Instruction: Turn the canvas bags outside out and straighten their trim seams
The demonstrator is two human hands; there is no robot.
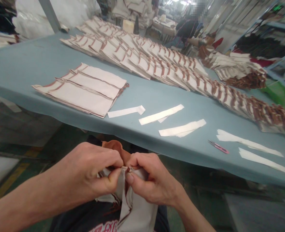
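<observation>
Cream cloth piece (pixel 144 203), brown along its seam, hung short of the table's (pixel 11 71) near edge; left hand (pixel 96 170) and right hand (pixel 152 177), close together, both pinched its top. Judged light, soft, limp; best held by the seam. Stacked panels (pixel 84 93) lay along the near edge. Past the far edge, left: plastic bag (pixel 33 19), contents unclear.

Left hand (pixel 96 169) and right hand (pixel 150 177) pinch, nearly touching; forearms (pixel 33 198) angle inward.
</observation>
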